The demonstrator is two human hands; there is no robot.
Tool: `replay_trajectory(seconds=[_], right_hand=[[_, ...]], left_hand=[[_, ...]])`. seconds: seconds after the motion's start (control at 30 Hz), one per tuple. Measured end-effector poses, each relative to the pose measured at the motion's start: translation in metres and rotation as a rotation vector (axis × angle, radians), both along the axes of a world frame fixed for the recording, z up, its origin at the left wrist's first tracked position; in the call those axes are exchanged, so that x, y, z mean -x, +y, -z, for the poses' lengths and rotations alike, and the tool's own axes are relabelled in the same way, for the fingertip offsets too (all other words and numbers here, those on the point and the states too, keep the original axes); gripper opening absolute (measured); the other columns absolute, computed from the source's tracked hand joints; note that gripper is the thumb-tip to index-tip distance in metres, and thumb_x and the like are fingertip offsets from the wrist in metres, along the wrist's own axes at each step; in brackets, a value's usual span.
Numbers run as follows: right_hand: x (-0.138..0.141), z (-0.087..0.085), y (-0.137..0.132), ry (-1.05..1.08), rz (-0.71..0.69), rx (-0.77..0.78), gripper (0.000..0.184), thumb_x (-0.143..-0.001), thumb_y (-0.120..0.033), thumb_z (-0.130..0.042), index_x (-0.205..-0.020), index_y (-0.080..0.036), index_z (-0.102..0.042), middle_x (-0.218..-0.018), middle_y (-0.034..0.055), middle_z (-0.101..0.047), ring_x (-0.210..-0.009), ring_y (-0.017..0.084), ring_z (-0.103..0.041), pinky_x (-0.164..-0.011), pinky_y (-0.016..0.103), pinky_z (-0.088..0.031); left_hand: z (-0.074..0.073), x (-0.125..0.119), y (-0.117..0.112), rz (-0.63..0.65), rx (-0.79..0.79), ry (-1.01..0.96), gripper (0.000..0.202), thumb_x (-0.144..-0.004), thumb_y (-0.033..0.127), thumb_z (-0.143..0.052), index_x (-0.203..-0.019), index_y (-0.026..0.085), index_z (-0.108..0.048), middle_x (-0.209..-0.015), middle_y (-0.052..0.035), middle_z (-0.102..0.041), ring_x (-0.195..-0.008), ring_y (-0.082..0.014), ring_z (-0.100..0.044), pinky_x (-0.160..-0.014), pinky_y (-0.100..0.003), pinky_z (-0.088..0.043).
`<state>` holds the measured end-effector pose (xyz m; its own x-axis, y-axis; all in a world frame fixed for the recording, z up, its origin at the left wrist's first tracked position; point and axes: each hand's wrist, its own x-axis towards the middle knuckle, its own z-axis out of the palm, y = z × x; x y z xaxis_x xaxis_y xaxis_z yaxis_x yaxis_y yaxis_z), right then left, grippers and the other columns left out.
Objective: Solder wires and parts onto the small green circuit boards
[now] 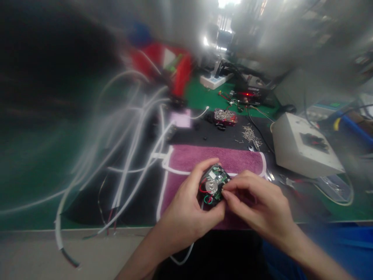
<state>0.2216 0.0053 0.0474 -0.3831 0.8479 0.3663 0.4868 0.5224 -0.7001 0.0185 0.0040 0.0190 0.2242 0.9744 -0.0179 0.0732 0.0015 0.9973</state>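
White light is glaring at the top, right of centre, while grey haze is veiling the upper background and the upper left is lying near-black. Blur is smearing the edges, the white cables (135, 142) and the red bin (182, 76); the circuit board (217, 175) near the centre is appearing crisper.

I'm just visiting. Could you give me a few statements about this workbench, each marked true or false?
1. The left hand holds a small electronic device. True.
2. The cloth beneath the hands is yellow. False: the cloth is purple.
3. The right hand has its fingertips at the device's edge. True.
4. The small metal pieces are all in one container. False: a loose pile lies outside it.
5. A red light glows behind the cloth. True.
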Motion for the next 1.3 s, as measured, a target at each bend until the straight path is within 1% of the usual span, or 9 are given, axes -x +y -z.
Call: replay_trajectory(seconds=[0.17,0.37,0.5,0.63,0.77,0.93,1.17,1.3], right_hand=[[0.001,-0.003,-0.001,-0.015,0.017,-0.069,0.01,-0.104,-0.012,-0.072,-0.11,-0.02,-0.073,-0.095,-0.0013,-0.07,-0.082,0.007,-0.064,-0.07,0.022,-0.05],[-0.002,-0.001,-0.001,-0.02,-0.005,-0.086,0.013,-0.103,-0.01,-0.072,-0.112,-0.02,-0.072,-0.099,0.0006,-0.071,-0.086,0.01,-0.066,-0.073,0.026,-0.053],[-0.001,0.001,-0.001,0.004,-0.012,-0.116,0.016,-0.103,-0.008,-0.072,-0.114,-0.019,-0.072,-0.1,0.0012,-0.072,-0.088,0.011,-0.068,-0.076,0.027,-0.055],[0.0,0.004,-0.002,0.037,-0.028,-0.104,0.018,-0.103,-0.007,-0.072,-0.116,-0.019,-0.071,-0.104,0.0013,-0.072,-0.095,0.011,-0.069,-0.084,0.027,-0.056],[-0.001,0.007,-0.003,0.047,-0.022,-0.091,0.018,-0.103,-0.008,-0.073,-0.117,-0.02,-0.071,-0.107,0.0013,-0.072,-0.098,0.011,-0.069,-0.086,0.026,-0.056],[-0.002,0.008,-0.003,0.065,-0.023,-0.076,0.017,-0.103,-0.009,-0.073,-0.117,-0.02,-0.072,-0.105,0.0005,-0.072,-0.096,0.01,-0.069,-0.085,0.026,-0.056],[-0.005,0.009,-0.002,0.052,-0.076,-0.082,0.019,-0.105,-0.008,-0.072,-0.121,-0.018,-0.071,-0.112,0.0026,-0.072,-0.102,0.011,-0.068,-0.091,0.026,-0.055],[-0.005,0.01,-0.001,0.042,-0.083,-0.14,0.017,-0.105,-0.007,-0.071,-0.12,-0.015,-0.071,-0.111,0.0037,-0.071,-0.102,0.01,-0.067,-0.089,0.024,-0.054]], left_hand=[[0.002,0.0,0.0,0.008,-0.028,0.036,0.072,-0.089,0.02,-0.081,-0.153,0.036,-0.052,-0.153,-0.0026,-0.064,-0.136,-0.0264,-0.066,-0.115,-0.036,-0.053],[0.002,0.001,-0.001,0.02,-0.017,0.035,0.072,-0.09,0.02,-0.081,-0.153,0.036,-0.051,-0.152,-0.0034,-0.063,-0.132,-0.0263,-0.068,-0.114,-0.039,-0.054],[0.003,0.001,-0.001,0.017,-0.003,0.037,0.073,-0.089,0.02,-0.081,-0.153,0.039,-0.051,-0.152,-0.0001,-0.063,-0.133,-0.0247,-0.067,-0.115,-0.036,-0.053],[0.003,0.001,-0.001,0.024,-0.007,0.042,0.073,-0.089,0.02,-0.081,-0.152,0.041,-0.051,-0.152,0.0015,-0.064,-0.133,-0.0232,-0.067,-0.115,-0.035,-0.052],[0.003,0.002,-0.001,0.026,-0.01,0.04,0.072,-0.09,0.02,-0.081,-0.152,0.039,-0.051,-0.151,-0.0001,-0.064,-0.134,-0.0242,-0.067,-0.115,-0.036,-0.053],[0.002,0.001,-0.001,0.029,-0.008,0.05,0.072,-0.091,0.021,-0.08,-0.154,0.038,-0.05,-0.15,-0.0017,-0.064,-0.133,-0.0259,-0.067,-0.115,-0.04,-0.053],[0.004,0.002,0.0,0.03,-0.023,0.064,0.073,-0.091,0.02,-0.08,-0.154,0.041,-0.049,-0.151,0.0012,-0.063,-0.133,-0.0232,-0.067,-0.115,-0.036,-0.053],[0.006,0.002,0.0,0.02,-0.054,0.084,0.073,-0.09,0.019,-0.079,-0.153,0.041,-0.05,-0.15,0.0024,-0.064,-0.132,-0.0223,-0.068,-0.115,-0.035,-0.054]])
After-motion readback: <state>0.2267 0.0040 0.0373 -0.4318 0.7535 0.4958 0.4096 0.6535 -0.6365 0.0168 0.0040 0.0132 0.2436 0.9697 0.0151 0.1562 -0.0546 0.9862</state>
